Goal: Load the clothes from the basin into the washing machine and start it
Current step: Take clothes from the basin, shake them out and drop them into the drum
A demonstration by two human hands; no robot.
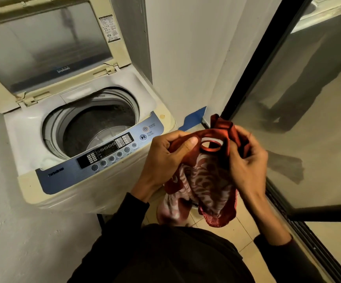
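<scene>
Both hands grip one red patterned garment (204, 180) in the air, just right of the washing machine (79, 127) and not yet over its drum (96, 129); left hand (165, 158) pinches the fabric near the collar, right hand (247, 158) has fingers curled round the other side. Lid (43, 43) is up; drum looks dark, contents unclear; the basin is not in view. Judged early to mid loading; this piece to drop, lid to close, start button (143, 137) unpressed.
</scene>
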